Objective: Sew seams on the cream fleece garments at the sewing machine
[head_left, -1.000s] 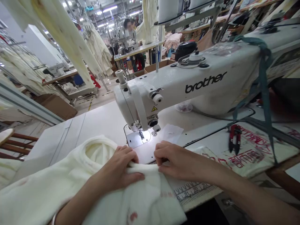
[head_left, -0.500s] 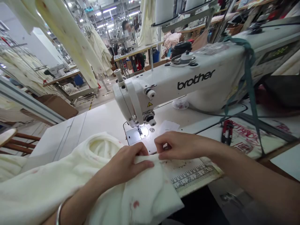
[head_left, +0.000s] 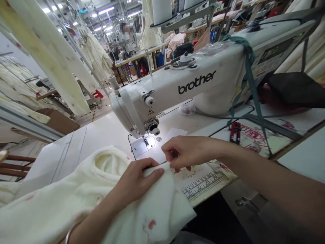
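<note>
Fabric, cream with reddish marks, lies along the near side of the bench, directly under and between the hands. The left hand holds its upper edge between thumb and fingers, with more of the cloth spread to the left of that wrist in a rounded loop. The right hand, fingers curled, pinches the right end of the same edge, near the sewing machine and just beyond a printed ruler.
</note>
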A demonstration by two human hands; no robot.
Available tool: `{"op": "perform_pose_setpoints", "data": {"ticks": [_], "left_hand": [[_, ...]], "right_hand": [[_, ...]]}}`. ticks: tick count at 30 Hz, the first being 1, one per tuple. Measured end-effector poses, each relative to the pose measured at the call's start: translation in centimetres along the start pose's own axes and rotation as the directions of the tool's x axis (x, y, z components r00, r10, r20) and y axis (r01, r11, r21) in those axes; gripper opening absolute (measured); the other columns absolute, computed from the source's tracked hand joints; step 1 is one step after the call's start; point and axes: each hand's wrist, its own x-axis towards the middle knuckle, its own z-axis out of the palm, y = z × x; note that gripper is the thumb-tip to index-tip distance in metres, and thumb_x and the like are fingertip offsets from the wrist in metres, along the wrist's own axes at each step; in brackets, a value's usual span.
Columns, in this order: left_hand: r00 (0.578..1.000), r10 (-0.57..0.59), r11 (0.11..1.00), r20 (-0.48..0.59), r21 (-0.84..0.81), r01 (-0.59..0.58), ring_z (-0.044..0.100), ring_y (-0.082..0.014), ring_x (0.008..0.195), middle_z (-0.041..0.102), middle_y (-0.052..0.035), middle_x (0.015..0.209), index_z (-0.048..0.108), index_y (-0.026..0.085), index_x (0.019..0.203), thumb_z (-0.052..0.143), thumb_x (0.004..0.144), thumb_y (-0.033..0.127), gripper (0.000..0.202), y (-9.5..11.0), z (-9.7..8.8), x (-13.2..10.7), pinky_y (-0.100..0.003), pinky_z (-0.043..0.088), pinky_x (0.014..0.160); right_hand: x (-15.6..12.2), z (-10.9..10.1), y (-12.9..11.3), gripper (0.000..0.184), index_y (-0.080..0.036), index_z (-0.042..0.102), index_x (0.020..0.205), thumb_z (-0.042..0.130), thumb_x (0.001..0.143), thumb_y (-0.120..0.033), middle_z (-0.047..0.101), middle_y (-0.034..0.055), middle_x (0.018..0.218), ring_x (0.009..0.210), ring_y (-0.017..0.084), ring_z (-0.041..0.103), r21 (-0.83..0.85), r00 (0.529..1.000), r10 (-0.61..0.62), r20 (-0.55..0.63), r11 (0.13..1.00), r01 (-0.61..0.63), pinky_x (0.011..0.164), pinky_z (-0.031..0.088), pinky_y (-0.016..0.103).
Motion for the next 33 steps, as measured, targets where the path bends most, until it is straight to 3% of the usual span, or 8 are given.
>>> {"op": "perform_pose_setpoints", "data": {"ticks": [3, 6, 10, 13, 20, 28, 31, 33], "left_hand": [[0.997, 0.005, 1.000, -0.079, -0.003, -0.006, 0.049, -0.0112, 0.062, 0.062, 0.0011, 0.072, 0.063, 0.018, 0.083, 0.050, 0.083, 0.042, 0.027, -0.5, 0.6, 0.0, -0.024, 0.037, 0.059], [0.985, 0.077, 0.997, -0.153, 0.028, -0.074, 0.052, -0.0110, 0.060, 0.065, 0.0009, 0.074, 0.064, 0.019, 0.084, 0.052, 0.082, 0.037, 0.022, -0.7, 1.0, -0.2, -0.025, 0.040, 0.061], [0.971, 0.141, 0.990, -0.191, 0.029, -0.138, 0.056, -0.0121, 0.064, 0.067, 0.0000, 0.075, 0.064, 0.018, 0.083, 0.053, 0.082, 0.035, 0.020, -0.7, 1.2, -0.4, -0.025, 0.042, 0.063], [0.979, 0.086, 0.996, -0.187, -0.009, -0.089, 0.057, -0.0129, 0.066, 0.067, -0.0002, 0.076, 0.065, 0.018, 0.083, 0.053, 0.082, 0.036, 0.021, -0.7, 1.3, -0.6, -0.026, 0.042, 0.065], [0.982, -0.118, 0.987, -0.146, -0.128, 0.100, 0.055, -0.0136, 0.069, 0.065, 0.0009, 0.075, 0.062, 0.018, 0.077, 0.051, 0.080, 0.038, 0.023, -1.3, 0.9, 0.7, -0.024, 0.039, 0.064], [0.919, -0.323, 0.944, -0.226, -0.149, 0.295, 0.035, -0.0073, 0.052, 0.039, 0.0065, 0.052, 0.046, 0.015, 0.054, 0.053, 0.070, 0.032, 0.024, -2.8, -1.4, 4.7, -0.021, 0.028, 0.055], [0.902, -0.349, 0.937, -0.253, -0.120, 0.329, 0.035, -0.0073, 0.052, 0.038, 0.0064, 0.051, 0.043, 0.016, 0.053, 0.053, 0.068, 0.027, 0.021, -3.2, -1.7, 5.4, -0.021, 0.027, 0.054], [0.900, -0.348, 0.937, -0.261, -0.104, 0.332, 0.039, -0.0083, 0.054, 0.042, 0.0054, 0.053, 0.044, 0.016, 0.054, 0.053, 0.067, 0.025, 0.018, -3.4, -1.9, 5.7, -0.022, 0.025, 0.052]], "right_hand": [[-0.5, 0.1, 0.0, 0.010, -0.017, 0.053, 0.077, 0.058, 0.069, -0.018, 0.060, 0.0012, 0.077, 0.060, 0.011, 0.056, -0.015, 0.999, -0.019, -0.048, 1.000, 0.018, 0.046, 0.042, 0.018], [-1.0, 0.5, 0.0, 0.031, -0.019, 0.058, 0.098, 0.066, 0.069, -0.024, 0.060, 0.0035, 0.099, 0.082, 0.015, 0.058, 0.005, 0.990, -0.050, -0.135, 0.999, 0.052, 0.060, 0.046, 0.020], [-1.2, 1.5, 0.0, 0.022, -0.021, 0.065, 0.092, 0.064, 0.073, -0.029, 0.062, 0.0002, 0.081, 0.072, 0.014, 0.056, -0.052, 0.985, -0.041, -0.166, 0.998, 0.033, 0.059, 0.040, 0.022], [-1.0, 2.2, 0.2, 0.013, -0.018, 0.064, 0.083, 0.059, 0.076, -0.027, 0.059, -0.0017, 0.066, 0.061, 0.012, 0.056, 0.065, 0.986, 0.022, -0.165, 0.998, -0.011, 0.054, 0.039, 0.021], [1.3, 2.0, 1.8, 0.010, -0.015, 0.057, 0.073, 0.055, 0.076, -0.024, 0.060, 0.0001, 0.066, 0.055, 0.010, 0.056, 0.233, 0.992, 0.023, -0.122, 0.972, 0.006, 0.049, 0.040, 0.019], [6.4, -0.2, 0.6, 0.012, -0.018, 0.049, 0.057, 0.052, 0.068, -0.021, 0.054, -0.0016, 0.053, 0.041, 0.009, 0.046, -0.004, 0.942, 0.169, -0.289, 0.984, -0.178, 0.043, 0.037, 0.022], [7.1, -0.5, 0.5, 0.013, -0.019, 0.049, 0.058, 0.052, 0.070, -0.020, 0.051, -0.0029, 0.050, 0.043, 0.010, 0.047, -0.061, 0.933, 0.123, -0.338, 0.986, -0.153, 0.043, 0.037, 0.022], [7.4, -0.8, 0.8, 0.008, -0.020, 0.052, 0.063, 0.053, 0.070, -0.016, 0.054, -0.0030, 0.054, 0.050, 0.012, 0.053, -0.152, 0.922, -0.027, -0.386, 0.988, -0.035, 0.048, 0.042, 0.022]]}}
